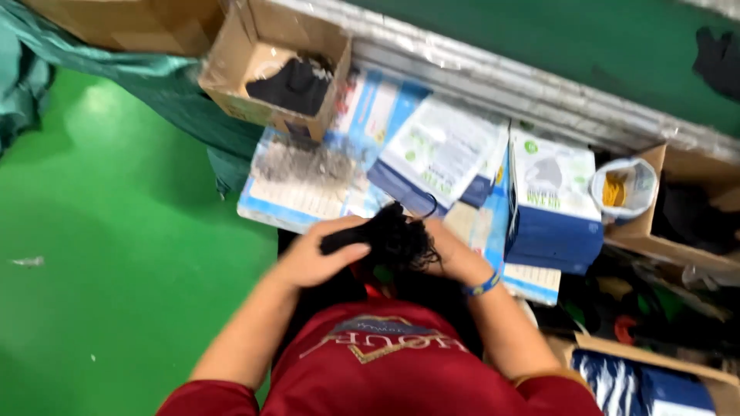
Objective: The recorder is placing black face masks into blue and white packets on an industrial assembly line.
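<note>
Both hands meet close in front of the person's chest on a bundle of black masks (393, 235), a loose, tangled clump with thin ear loops hanging off it. To the far side of the left hand (316, 258) lies open green floor (116, 231), the widest free room in view. That left hand is curled about the near end of the bundle, thumb laid along it and fingers closed underneath. The bundle looks light, soft and floppy, likely to sag and shed pieces, so a grip round its thick middle seems safer than pulling on the loops. The right hand (455, 258), with a blue wristband (482, 286), appears closed on the other end, though the blur hides its fingers. Just beyond the hands lie flat blue-and-white packets (439, 150), with a cardboard box (270, 65) further off. Past the right hand stand a blue-and-white box (553, 204) and more cartons, leaving little room there.
</note>
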